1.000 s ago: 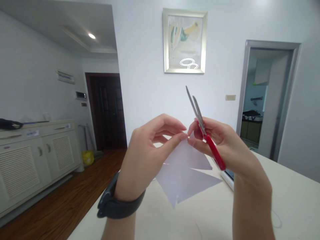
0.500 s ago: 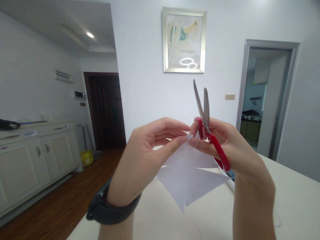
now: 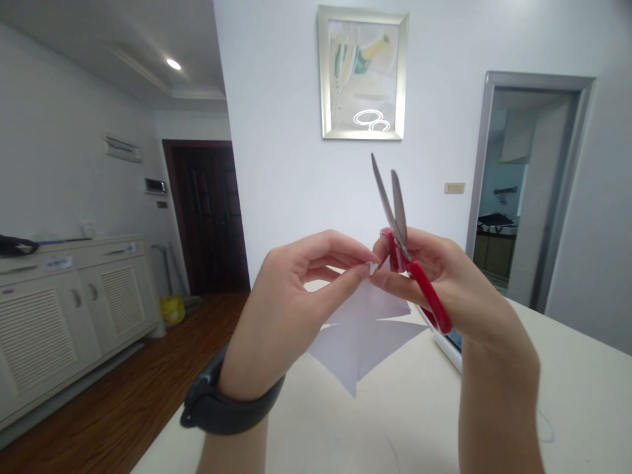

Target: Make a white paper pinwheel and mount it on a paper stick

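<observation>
The left hand [image 3: 291, 303] pinches the upper corner of the folded paper [image 3: 360, 342]. The right hand [image 3: 454, 289] touches the same corner with its fingertips while gripping the red-handled scissors [image 3: 407, 253]. The paper hangs point-down between and below both hands, above the table [image 3: 567, 368]. The scissors' long axis runs upward, blades slightly parted, clear of the paper.

A framed picture [image 3: 363, 72] hung on the white wall above the pale surface [image 3: 582, 388]. A white cabinet [image 3: 74, 309] stood left, near a dark door [image 3: 207, 217] and a yellow bin [image 3: 172, 309].
</observation>
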Demonstrator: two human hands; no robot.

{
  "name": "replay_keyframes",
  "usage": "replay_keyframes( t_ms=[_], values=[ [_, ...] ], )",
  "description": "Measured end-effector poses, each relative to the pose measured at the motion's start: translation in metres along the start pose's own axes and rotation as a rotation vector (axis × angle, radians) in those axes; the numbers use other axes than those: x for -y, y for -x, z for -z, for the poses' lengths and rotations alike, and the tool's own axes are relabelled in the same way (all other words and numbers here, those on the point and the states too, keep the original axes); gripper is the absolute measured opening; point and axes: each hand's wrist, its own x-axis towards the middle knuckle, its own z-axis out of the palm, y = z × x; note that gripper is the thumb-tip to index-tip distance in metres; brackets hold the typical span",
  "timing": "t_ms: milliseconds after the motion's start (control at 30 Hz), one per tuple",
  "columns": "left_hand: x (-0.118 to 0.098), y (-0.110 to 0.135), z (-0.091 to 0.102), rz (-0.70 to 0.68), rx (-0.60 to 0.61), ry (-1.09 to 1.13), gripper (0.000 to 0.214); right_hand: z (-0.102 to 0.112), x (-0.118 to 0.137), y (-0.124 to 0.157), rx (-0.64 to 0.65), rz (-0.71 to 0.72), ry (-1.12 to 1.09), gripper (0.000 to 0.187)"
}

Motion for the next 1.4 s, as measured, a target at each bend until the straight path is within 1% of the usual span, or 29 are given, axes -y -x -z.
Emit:
replay_keyframes(
  t_ms=[200, 300, 533, 700, 800, 867, 967, 1033, 1100, 1267, 1400],
  values=[
    [-0.001, 0.000, -0.001, 0.049, -0.036, 0.015, 0.010, -0.001, 0.001, -0.001, 0.013, 0.003, -0.017, 0.010],
    [0.001, -0.001, 0.000, 0.064, -0.033, 0.028, 0.013, -0.001, 0.001, -0.001, 0.026, 0.003, -0.018, 0.011],
    [0.002, -0.001, 0.001, 0.040, -0.020, 0.018, 0.007, 0.000, -0.001, -0.002, 0.022, -0.008, -0.028, 0.011],
    [0.002, -0.001, 0.002, 0.047, -0.003, 0.020, 0.006, -0.001, -0.001, -0.001, 0.031, -0.021, -0.055, 0.012],
    [0.002, 0.000, 0.002, 0.043, -0.009, -0.005, 0.007, -0.001, -0.001, 0.000, 0.013, -0.014, -0.062, 0.012],
    [0.004, 0.000, 0.002, 0.037, -0.050, -0.017, 0.008, 0.001, -0.001, 0.002, 0.003, -0.015, -0.050, 0.012],
    [0.007, 0.000, 0.001, 0.022, -0.171, -0.003, 0.006, 0.005, -0.001, 0.005, 0.015, -0.034, -0.051, 0.011],
    [0.010, 0.001, 0.002, 0.020, -0.254, 0.018, 0.005, 0.008, -0.002, 0.008, 0.022, -0.039, -0.084, 0.010],
    [0.013, 0.001, 0.003, 0.035, -0.312, 0.042, 0.005, 0.009, -0.003, 0.010, 0.006, -0.033, -0.133, 0.009],
    [0.018, 0.003, 0.008, 0.051, -0.387, 0.073, 0.005, 0.007, -0.005, 0.014, -0.090, 0.033, -0.225, 0.009],
    [0.020, 0.004, 0.009, 0.054, -0.392, 0.003, 0.011, 0.007, -0.004, 0.016, -0.169, 0.115, -0.206, 0.011]
  ],
)
